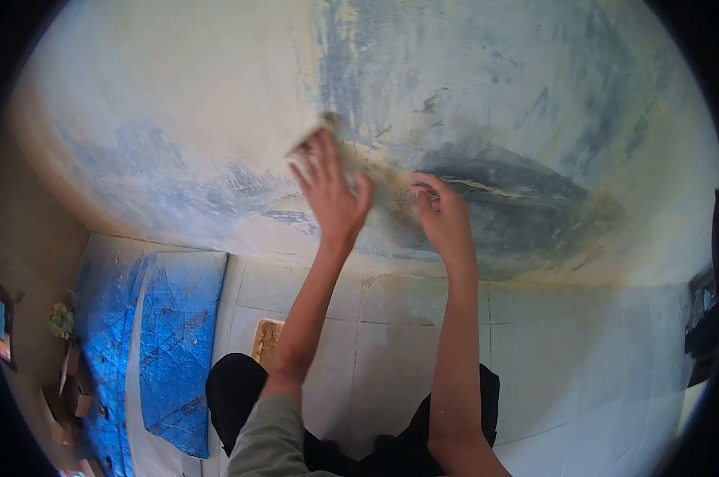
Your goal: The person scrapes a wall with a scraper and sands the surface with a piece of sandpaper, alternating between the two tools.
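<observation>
My left hand lies against the wall, its fingers spread over a flat brownish piece. Motion blur hides what exactly the piece is; it looks like a folded sheet or a thin pad. To its right, my right hand is close to the wall with loosely bent fingers and a gap between thumb and forefinger. I see nothing held in it. Beside that hand is a dark grey patch with a pale streak across it. Blue-grey smears and cream areas cover the wall around both hands.
Grey floor tiles meet the wall's foot. A shallow tray with tan material stands partly behind my left forearm. A blue sheet-like covering is at left, near brown boxes. Dark objects line the right edge.
</observation>
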Demonstrator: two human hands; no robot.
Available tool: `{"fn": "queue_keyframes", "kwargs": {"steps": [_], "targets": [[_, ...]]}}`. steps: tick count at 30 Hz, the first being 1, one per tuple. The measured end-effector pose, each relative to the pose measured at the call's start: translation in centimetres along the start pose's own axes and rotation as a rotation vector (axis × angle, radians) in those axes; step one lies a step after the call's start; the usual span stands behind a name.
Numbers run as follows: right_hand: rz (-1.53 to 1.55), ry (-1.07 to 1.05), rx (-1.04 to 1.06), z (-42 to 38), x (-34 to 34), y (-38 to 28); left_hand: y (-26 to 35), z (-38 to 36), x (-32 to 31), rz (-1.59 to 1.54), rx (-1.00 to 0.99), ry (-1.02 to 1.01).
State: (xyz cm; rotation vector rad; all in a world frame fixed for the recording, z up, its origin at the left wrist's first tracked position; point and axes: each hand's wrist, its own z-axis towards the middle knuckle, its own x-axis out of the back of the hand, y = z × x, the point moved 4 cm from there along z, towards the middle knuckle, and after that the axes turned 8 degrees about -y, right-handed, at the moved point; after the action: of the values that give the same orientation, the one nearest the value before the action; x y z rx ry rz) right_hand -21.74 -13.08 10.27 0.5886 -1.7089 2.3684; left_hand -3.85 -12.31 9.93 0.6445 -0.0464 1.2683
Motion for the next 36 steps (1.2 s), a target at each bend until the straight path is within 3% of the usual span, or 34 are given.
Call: {"fn": "queue_keyframes", "kwargs": {"steps": [2,5,7,9,10,11,13,14,15,18,19,21,22,25,26,27,28,31,33,35,36], "targets": [[-0.021,0.015,-0.027,-0.2,0.3,-0.2,1.9,-3.0,-2.4,0.094,-0.316,-0.428],[-0.153,0.029,-0.09,-0.7,1.1,0.1,-0.2,-3.1,-3.6,0.305,-0.454,-0.386],[-0.153,0.066,-0.093,-1.1,2.3,-0.3,-2.1,0.2,-1.0,0.22,-0.053,-0.119],[-0.21,0.17,-0.049,-1.3,2.9,0.2,-0.6,1.2,-0.7,0.051,0.037,0.005],[-0.278,0.22,0.025,-1.7,3.4,0.2,0.5,0.1,-2.1,0.099,-0.173,-0.091],[-0.293,0.266,-0.022,-2.5,4.0,0.2,1.0,-0.8,-2.3,0.05,-0.201,-0.13],[-0.628,0.045,0.036,-3.9,3.5,-0.1,1.7,-3.6,-4.2,0.271,-0.696,-0.671],[-0.642,0.067,0.007,-5.3,4.3,0.5,-0.6,-1.6,-4.7,0.339,-0.727,-0.501],[-0.645,-0.063,0.061,-7.4,4.2,1.1,-1.6,1.6,-3.9,0.476,-0.728,-0.295],[-0.709,-0.284,0.083,-15.1,5.0,7.3,0.3,7.3,1.4,0.188,-0.349,0.145],[-0.712,-0.339,-0.046,-18.0,5.3,10.4,0.7,6.0,0.8,0.171,-0.355,0.144],[-0.711,-0.409,-0.258,-24.6,5.6,17.0,2.1,2.1,-2.0,0.266,-0.668,-0.264],[-0.708,-0.422,-0.343,-27.8,5.3,19.7,1.6,-1.0,-3.8,0.281,-0.802,-0.324],[-0.71,-0.476,-0.508,-34.9,4.5,22.0,0.2,-0.6,-3.2,0.392,-0.7,-0.269],[-0.682,-0.467,-0.533,-36.6,4.4,21.9,-0.3,0.8,-2.9,0.663,-0.541,-0.296],[-0.647,-0.453,-0.559,-38.0,4.3,21.7,-1.0,2.4,-2.3,0.744,-0.535,-0.219],[-0.632,-0.445,-0.59,-39.3,4.2,22.2,-1.7,3.8,-1.3,0.22,-0.714,0.089],[-0.708,-0.335,-0.589,-41.6,3.4,24.6,-3.7,8.4,1.3,0.239,-0.543,0.216],[-0.767,-0.252,-0.513,-40.9,2.7,25.5,-2.3,6.8,0.9,0.233,-0.567,0.203],[-0.754,-0.18,-0.403,-39.9,2.0,26.3,0.5,1.7,-1.6,0.269,-0.84,-0.008],[-0.739,-0.233,-0.476,-38.8,1.7,26.1,-0.3,0.0,-2.2,0.218,-0.849,-0.033]]}}
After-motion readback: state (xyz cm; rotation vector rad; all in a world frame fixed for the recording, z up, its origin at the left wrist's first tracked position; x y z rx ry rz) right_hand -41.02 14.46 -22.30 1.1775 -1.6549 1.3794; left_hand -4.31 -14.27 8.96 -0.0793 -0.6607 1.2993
